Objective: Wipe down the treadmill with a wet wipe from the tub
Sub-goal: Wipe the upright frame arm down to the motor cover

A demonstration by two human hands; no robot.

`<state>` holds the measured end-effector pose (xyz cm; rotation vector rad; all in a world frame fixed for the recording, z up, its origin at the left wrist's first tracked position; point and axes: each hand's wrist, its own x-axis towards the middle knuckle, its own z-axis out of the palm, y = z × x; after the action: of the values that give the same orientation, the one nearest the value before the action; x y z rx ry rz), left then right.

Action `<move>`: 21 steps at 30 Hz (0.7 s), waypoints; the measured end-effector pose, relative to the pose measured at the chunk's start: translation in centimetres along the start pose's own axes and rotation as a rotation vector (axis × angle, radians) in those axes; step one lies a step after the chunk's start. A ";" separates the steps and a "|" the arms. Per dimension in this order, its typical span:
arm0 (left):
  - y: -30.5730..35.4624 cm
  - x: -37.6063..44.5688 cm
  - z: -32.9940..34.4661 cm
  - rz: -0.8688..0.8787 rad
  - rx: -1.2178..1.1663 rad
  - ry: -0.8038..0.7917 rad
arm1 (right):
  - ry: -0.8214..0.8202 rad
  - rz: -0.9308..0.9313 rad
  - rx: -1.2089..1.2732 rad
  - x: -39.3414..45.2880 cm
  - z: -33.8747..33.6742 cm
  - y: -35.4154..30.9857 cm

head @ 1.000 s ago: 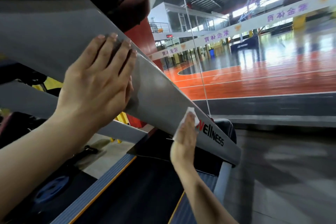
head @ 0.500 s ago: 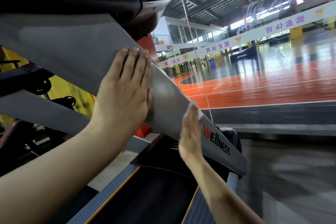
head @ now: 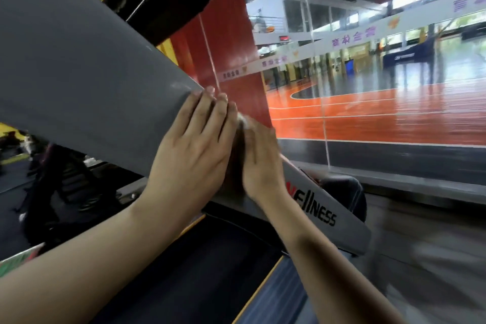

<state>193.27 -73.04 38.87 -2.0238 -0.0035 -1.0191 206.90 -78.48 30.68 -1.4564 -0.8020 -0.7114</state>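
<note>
Orange court flooring (head: pixel 381 113) lies beyond glass. Flat and open, the left hand (head: pixel 193 148) rests on the treadmill's grey sloped upright (head: pixel 86 79); beside it, the right hand (head: pixel 260 159) presses a blurred white wet wipe (head: pixel 246 121) there.

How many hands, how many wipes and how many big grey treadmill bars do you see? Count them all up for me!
Hands: 2, the left hand and the right hand
Wipes: 1, the white wipe, mostly hidden under the right hand
Grey treadmill bars: 1, the grey bar
Total: 4
</note>
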 end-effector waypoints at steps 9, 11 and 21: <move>4.3 1.8 3.1 0.021 0.160 -0.100 | -0.147 0.169 -0.081 -1.8 -3.3 13.6; 4.9 2.1 3.5 0.013 0.176 -0.135 | -0.145 0.008 0.030 -0.3 -2.4 8.6; 5.6 2.4 3.1 -0.055 0.169 -0.157 | -0.156 0.190 -0.082 -3.8 -4.8 16.0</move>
<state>198.79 -75.32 35.67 -1.9522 -0.2225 -0.8613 218.13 -83.37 18.65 -1.6532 -0.7478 -0.4966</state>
